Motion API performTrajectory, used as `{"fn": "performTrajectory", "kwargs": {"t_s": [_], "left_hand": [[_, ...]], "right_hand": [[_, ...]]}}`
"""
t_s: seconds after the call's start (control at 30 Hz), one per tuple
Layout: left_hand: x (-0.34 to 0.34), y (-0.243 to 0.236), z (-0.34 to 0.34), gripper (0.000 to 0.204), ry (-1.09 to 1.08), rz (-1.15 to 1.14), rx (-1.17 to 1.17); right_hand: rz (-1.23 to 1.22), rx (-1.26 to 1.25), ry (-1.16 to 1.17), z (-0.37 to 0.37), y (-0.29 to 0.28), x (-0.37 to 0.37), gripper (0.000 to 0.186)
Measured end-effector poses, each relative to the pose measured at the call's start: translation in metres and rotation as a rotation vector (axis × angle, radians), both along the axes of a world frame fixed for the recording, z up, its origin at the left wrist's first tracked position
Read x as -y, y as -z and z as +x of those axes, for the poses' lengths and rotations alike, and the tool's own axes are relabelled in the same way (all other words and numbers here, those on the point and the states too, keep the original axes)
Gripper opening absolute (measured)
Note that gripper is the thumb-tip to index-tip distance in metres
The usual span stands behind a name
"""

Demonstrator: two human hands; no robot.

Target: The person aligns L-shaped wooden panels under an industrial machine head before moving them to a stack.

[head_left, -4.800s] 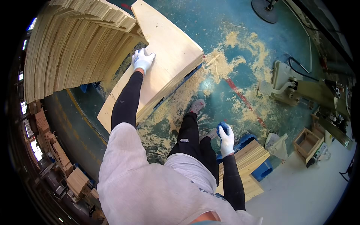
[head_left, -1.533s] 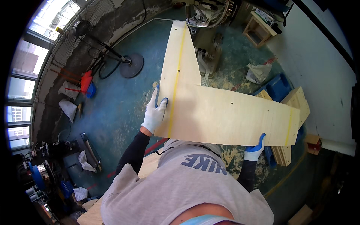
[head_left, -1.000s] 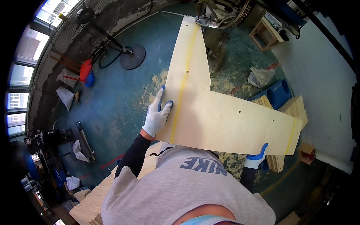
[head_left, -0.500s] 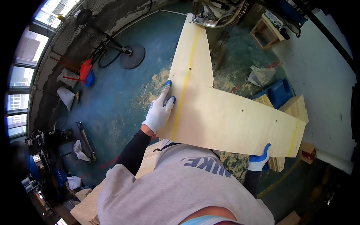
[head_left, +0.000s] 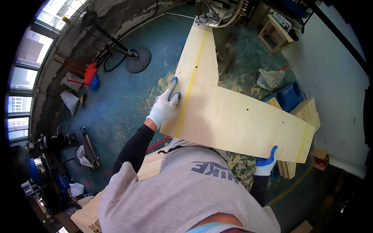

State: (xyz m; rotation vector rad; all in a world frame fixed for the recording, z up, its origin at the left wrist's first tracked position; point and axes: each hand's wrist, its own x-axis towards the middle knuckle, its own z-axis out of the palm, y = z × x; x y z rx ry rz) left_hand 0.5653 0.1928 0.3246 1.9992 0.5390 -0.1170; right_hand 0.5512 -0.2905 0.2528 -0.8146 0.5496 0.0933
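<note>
A large L-shaped plywood panel (head_left: 217,120) lies in front of my body, pale, with yellow stripes and several small dark holes. Its narrow far end sits under the head of a metal machine (head_left: 211,17). My left hand (head_left: 164,106), in a white glove with blue fingertips, grips the panel's left edge; two digits show on the top face and the rest are partly hidden. At the near right edge my right hand (head_left: 266,164), gloved alike, holds the panel with the thumb on top and the other fingers hidden beneath.
A standing fan (head_left: 138,59) is at the far left. Stacked wooden pieces (head_left: 286,169) and a blue bin (head_left: 289,97) lie beyond the panel's right end. A wooden stool-like box (head_left: 274,35) stands at the far right. Sawdust covers parts of the green floor (head_left: 116,105).
The panel has slid slightly away from me and a little left, further under the machine head. Both hands have moved with it, keeping their hold.
</note>
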Motion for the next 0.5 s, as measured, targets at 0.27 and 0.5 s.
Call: {"fn": "performTrajectory", "kwargs": {"t_s": [0.27,0.5], "left_hand": [[0.0,0.006,0.001,0.058,-0.041,-0.116,0.019],[-0.007,0.02,0.0,0.058,-0.001,-0.027,0.063]], "right_hand": [[-0.128,0.041,0.085,-0.011,-0.012,-0.023,0.053],[-0.131,0.084,0.117,-0.009,-0.013,-0.032,0.054]]}}
